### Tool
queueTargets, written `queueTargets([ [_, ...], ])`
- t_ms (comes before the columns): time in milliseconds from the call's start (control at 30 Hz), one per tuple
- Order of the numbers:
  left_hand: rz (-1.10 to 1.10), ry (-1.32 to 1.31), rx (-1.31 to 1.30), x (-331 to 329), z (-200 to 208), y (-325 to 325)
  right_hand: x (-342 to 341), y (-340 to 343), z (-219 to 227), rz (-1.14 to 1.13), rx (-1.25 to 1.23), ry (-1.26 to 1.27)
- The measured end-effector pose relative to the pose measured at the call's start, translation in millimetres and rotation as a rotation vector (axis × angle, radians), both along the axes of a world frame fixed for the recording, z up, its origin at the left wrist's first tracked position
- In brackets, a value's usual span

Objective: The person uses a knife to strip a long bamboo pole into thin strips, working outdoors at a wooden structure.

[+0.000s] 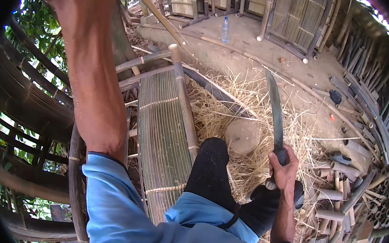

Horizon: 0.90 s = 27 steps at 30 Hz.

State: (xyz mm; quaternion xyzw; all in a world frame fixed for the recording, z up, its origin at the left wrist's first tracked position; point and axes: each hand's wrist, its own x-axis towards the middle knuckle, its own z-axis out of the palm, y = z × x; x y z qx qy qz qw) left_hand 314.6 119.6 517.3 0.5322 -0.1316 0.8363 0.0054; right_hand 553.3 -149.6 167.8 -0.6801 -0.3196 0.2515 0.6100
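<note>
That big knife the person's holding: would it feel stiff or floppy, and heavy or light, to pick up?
The knife is likely stiff: its blade extends from the right hand without visible sag. It's probably blade-heavy, since most of its length lies beyond that hand.

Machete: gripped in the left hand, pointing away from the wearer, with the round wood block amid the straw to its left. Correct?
Not quite: wrong hand. The head view shows the machete gripped in the right hand. It does point away from the wearer, with the round wood block amid the straw to its left.
</note>
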Motion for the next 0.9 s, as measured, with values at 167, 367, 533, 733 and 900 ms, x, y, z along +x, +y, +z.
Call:
queueTargets([
  [167, -0.06, 0.184, 0.08, 23, -71, 75, 12, 20, -31, 0.026, -0.055, 0.037],
  [367, -0.283, 0.139, 0.207, 80, -103, 48, 4, 46, -2, 0.072, -0.001, 0.064],
  [533, 0.469, 0.19, 0.215, 69, -80, -12, 4, 21, 84, 0.096, 0.16, -0.179],
  [733, 0.413, 0.448, -0.22, 21, -88, -93, -51, -25, 227, 0.275, 0.174, -0.452],
  [900, 0.223, 0.475, -0.244, 3, -98, -113, -79, -30, 264, 0.292, 0.359, -0.82],
])
